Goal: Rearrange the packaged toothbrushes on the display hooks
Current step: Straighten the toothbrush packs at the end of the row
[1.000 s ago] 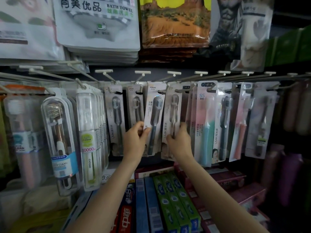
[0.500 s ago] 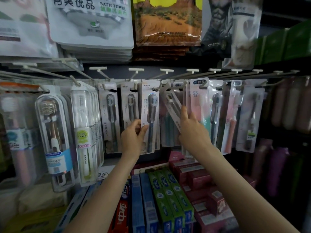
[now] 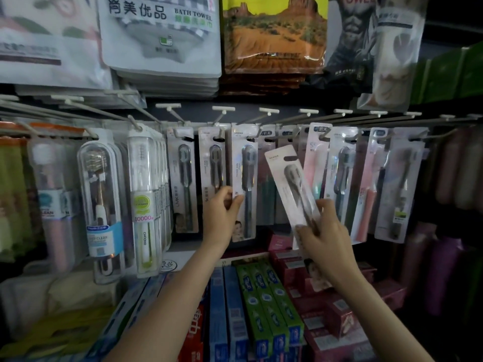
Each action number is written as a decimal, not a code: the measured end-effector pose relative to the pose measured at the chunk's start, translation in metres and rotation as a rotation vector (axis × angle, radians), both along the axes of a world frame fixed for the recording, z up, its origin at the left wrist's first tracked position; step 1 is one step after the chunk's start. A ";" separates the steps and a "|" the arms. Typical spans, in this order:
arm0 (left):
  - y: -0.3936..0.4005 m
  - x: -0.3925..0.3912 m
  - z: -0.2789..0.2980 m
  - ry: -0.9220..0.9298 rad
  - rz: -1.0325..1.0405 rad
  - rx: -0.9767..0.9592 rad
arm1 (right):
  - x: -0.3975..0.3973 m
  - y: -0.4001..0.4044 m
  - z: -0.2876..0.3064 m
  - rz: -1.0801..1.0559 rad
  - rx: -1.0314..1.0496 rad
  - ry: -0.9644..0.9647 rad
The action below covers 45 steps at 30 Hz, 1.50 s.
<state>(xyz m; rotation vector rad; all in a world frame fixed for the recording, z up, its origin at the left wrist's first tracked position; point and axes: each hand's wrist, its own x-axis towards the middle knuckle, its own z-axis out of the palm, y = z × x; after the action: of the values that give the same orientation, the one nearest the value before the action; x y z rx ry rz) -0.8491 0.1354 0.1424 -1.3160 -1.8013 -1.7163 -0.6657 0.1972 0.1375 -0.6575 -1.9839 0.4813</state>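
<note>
Toothbrush packs hang in a row across the middle of the view, on display hooks (image 3: 220,118) that jut toward the camera. Above them, at twelve o'clock, sit stacked bath towel packs (image 3: 162,40); below, at six o'clock, boxed toothpaste (image 3: 264,304) lies in rows on the shelf.

One loose toothbrush pack (image 3: 291,184) is off the hooks, tilted with its hang-hole end toward eleven o'clock, just in front of the hanging pink pack (image 3: 315,163). The right hand (image 3: 324,239) grips its lower end, fingers curled round the card. The left hand (image 3: 222,212), at nine o'clock from the right hand, pinches the lower left edge of a hanging dark-brush pack (image 3: 244,184) between thumb and fingers, apparently steadying it.

By my judgement the step in hand is the carry: a pack lifted free and now to be rehung. The next move calls for turning the card upright, lining its slot with a hook tip and sliding it on.

Room is tight. Neighbouring packs hang touching or overlapping, so the loose card's top corner could snag the pink pack or the dark-brush pack's edge. The hook tips carry white cross-tabs which the slot must clear. The freest space is toward the camera, in front of the row.
</note>
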 end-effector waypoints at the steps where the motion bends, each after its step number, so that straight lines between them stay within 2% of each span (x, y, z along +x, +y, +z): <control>1: 0.000 0.002 -0.001 0.010 -0.006 -0.031 | 0.001 -0.001 -0.003 0.026 0.012 0.009; 4: -0.007 -0.001 -0.016 -0.055 -0.029 -0.042 | -0.004 -0.002 -0.007 0.095 0.119 -0.026; 6: -0.019 -0.006 -0.024 -0.160 -0.020 0.050 | -0.012 -0.003 -0.001 0.106 0.200 -0.068; 8: -0.032 -0.005 -0.019 -0.190 -0.019 0.122 | -0.026 -0.006 0.006 0.121 0.280 -0.118; 10: -0.041 -0.001 -0.004 -0.274 -0.087 0.183 | -0.044 -0.013 0.016 0.142 0.332 -0.143; 13: -0.045 0.003 0.024 -0.384 -0.225 0.280 | -0.074 -0.025 0.027 0.269 0.295 -0.092; 16: -0.044 0.000 0.042 -0.414 -0.199 0.292 | -0.091 -0.030 0.033 0.362 0.219 -0.022; 21: -0.035 -0.019 0.054 -0.333 -0.133 0.185 | -0.083 -0.020 0.025 0.326 0.153 0.006; 24: -0.028 -0.028 0.052 -0.234 -0.108 0.110 | -0.073 -0.002 0.021 0.214 0.065 0.055; 27: -0.025 -0.032 0.052 -0.140 -0.030 0.073 | -0.072 0.016 0.012 0.107 -0.028 -0.032; 31: -0.025 -0.023 0.040 -0.090 0.195 0.157 | -0.082 0.026 0.002 0.117 -0.184 -0.092; 34: -0.025 -0.009 0.010 0.092 0.288 0.246 | -0.093 0.037 0.005 0.094 -0.314 -0.040; 37: -0.018 0.000 -0.018 0.230 0.206 0.031 | -0.103 0.046 0.011 0.098 -0.443 0.016; 40: -0.007 0.002 -0.024 0.112 0.186 -0.161 | -0.113 0.052 0.018 0.138 -0.545 0.038; 44: 0.007 0.000 -0.014 -0.205 0.049 -0.153 | -0.123 0.059 0.022 0.107 -0.526 0.027; 45: 0.011 -0.001 -0.014 -0.235 0.011 -0.161 | -0.124 0.061 0.021 0.105 -0.515 0.030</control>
<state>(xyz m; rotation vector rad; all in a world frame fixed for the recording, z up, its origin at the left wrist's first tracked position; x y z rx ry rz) -0.8506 0.1462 0.1283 -1.2030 -2.1116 -1.8175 -0.7899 0.2581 0.1590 -0.8534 -1.8797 1.0809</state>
